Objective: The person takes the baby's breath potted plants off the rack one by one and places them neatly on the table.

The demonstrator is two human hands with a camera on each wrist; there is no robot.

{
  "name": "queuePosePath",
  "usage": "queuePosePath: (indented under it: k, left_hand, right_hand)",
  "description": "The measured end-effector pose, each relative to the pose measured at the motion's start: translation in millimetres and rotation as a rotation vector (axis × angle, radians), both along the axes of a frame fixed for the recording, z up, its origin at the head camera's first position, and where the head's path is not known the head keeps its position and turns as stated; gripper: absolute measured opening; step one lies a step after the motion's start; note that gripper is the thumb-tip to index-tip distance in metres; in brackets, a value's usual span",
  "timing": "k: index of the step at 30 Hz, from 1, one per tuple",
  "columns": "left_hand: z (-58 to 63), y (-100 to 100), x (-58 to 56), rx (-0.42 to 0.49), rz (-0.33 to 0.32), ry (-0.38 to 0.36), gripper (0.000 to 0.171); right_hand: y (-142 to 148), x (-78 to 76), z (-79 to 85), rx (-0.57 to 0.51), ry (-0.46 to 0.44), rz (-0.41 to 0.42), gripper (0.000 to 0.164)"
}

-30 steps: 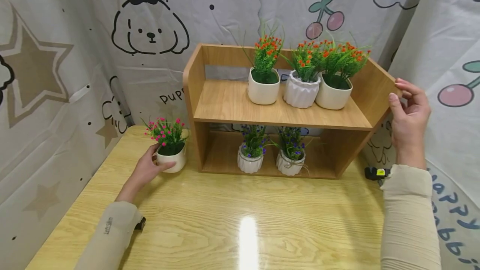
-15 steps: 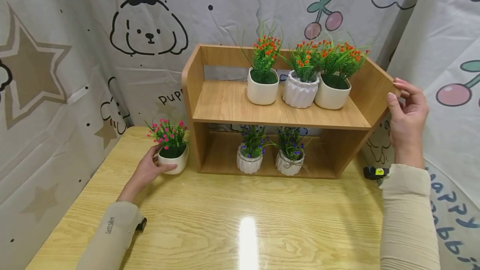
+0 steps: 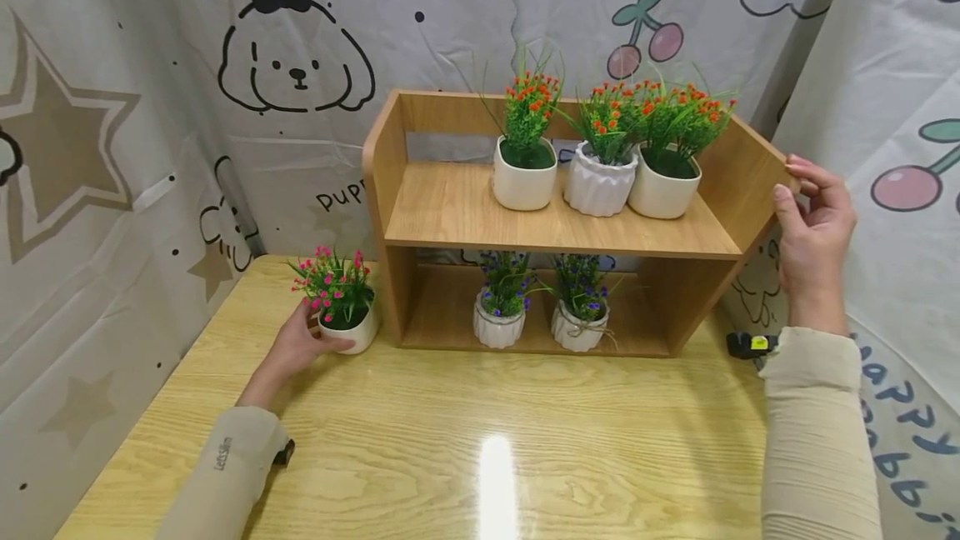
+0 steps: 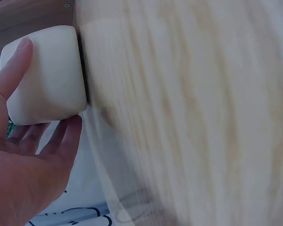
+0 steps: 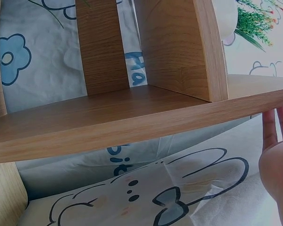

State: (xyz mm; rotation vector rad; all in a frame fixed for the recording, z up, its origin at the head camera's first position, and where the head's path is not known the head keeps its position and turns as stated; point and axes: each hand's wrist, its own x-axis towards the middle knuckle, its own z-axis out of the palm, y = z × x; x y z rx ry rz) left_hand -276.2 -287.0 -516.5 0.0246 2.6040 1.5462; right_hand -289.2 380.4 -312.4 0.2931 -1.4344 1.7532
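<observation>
Printed cloth [image 3: 442, 23] is hanging behind the shelf [image 3: 450, 198]. Five pots [image 3: 523, 177] are standing on it, seemingly done; beside it, the left hand [image 3: 295, 348] is holding the apparently last, pink-flowered pot [image 3: 356, 328]; the right hand [image 3: 817, 227] is gripping the shelf.

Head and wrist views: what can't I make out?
Head: lower left of the pink-flowered pot, behind the left hand.
Left wrist: its blooms, behind it or past the left edge.
Right wrist: part of the right hand, cut off by the right edge.
Head: black object beside the right sleeve, too small to name.
</observation>
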Motion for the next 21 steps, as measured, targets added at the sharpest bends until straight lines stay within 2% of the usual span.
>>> queuePosePath:
  k: [7,21]
  left_hand:
    - [-0.1,1.4,3.4,0.007,-0.017,0.063,0.112]
    - [-2.7,4.7,3.6,0.011,-0.003,0.073,0.109]
  right_hand:
    - [1.3,0.1,-0.9,0.006,-0.003,-0.004,0.03]
    - [2.2,-0.7,-1.6,0.005,0.008,0.003,0.029]
